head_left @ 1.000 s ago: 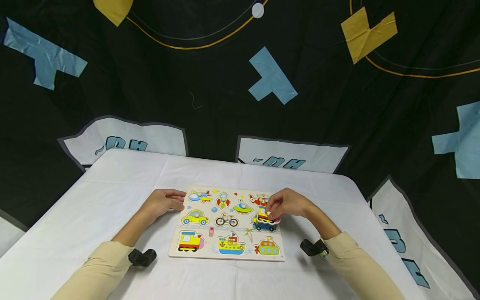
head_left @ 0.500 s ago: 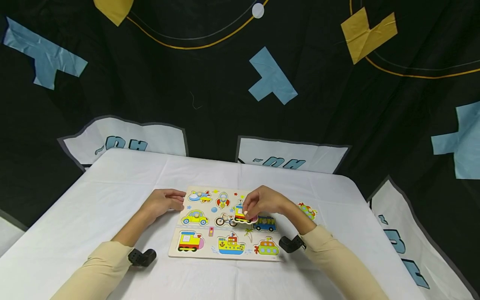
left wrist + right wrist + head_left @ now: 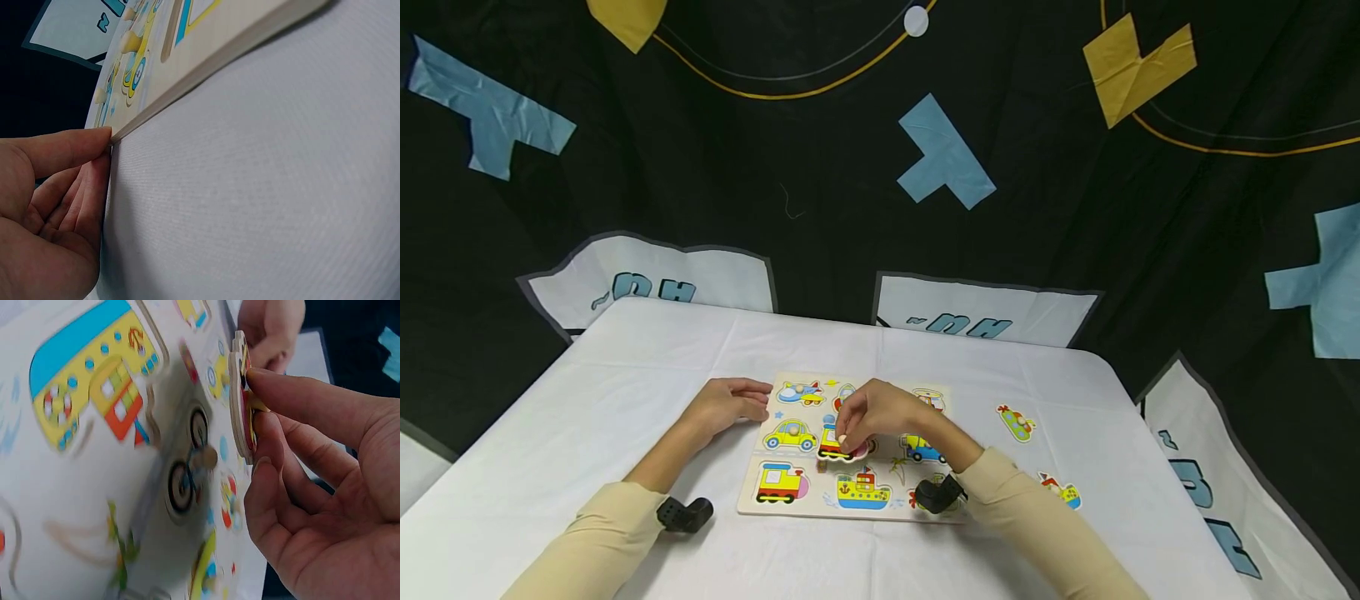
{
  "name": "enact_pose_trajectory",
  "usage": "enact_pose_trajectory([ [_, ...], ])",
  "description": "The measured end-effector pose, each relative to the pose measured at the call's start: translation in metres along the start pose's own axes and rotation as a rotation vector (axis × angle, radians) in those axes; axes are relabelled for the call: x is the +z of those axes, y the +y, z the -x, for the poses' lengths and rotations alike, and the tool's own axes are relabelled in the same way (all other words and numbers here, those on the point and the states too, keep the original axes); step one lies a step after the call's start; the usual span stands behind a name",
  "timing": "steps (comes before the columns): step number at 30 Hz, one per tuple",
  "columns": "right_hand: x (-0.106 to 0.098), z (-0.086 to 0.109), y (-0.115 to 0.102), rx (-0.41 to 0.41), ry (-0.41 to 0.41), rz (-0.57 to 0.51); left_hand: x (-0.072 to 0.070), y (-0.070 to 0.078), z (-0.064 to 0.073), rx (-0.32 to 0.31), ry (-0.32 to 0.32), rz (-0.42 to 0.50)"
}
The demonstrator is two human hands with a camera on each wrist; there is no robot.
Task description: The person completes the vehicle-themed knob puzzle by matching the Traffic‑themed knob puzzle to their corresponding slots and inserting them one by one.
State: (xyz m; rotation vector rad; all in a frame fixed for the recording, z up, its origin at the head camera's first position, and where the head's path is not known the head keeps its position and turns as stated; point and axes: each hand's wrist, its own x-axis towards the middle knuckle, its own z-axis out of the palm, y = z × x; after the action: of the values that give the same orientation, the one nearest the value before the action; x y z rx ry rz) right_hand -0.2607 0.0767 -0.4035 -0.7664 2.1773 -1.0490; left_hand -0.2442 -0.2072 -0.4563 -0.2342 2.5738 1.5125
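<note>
My right hand pinches the train puzzle piece by its knob, above the middle of the wooden puzzle board. In the right wrist view, the train piece appears edge-on, raised off the board and tilted. Near it on the board is the bicycle piece with its knob. My left hand rests at the board's left edge; in the left wrist view one straight finger touches that edge. A train picture without a knob shows at the board's lower left.
On the white tablecloth right of the board lie a submarine piece and a boat piece, partly behind the right sleeve. Airplane and car pieces sit in the board. A black curtain hangs behind the table.
My right hand has carried the train piece leftward from the board's right side to its middle. The submarine and boat pieces have come into view behind the arm. My left hand stays put.
</note>
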Motion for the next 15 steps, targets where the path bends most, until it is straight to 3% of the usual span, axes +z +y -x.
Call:
enact_pose_trajectory([
  [15,0.036,-0.02,-0.017,-0.046,-0.045,0.071,-0.001,0.0,-0.001,0.001,-0.007,0.006],
])
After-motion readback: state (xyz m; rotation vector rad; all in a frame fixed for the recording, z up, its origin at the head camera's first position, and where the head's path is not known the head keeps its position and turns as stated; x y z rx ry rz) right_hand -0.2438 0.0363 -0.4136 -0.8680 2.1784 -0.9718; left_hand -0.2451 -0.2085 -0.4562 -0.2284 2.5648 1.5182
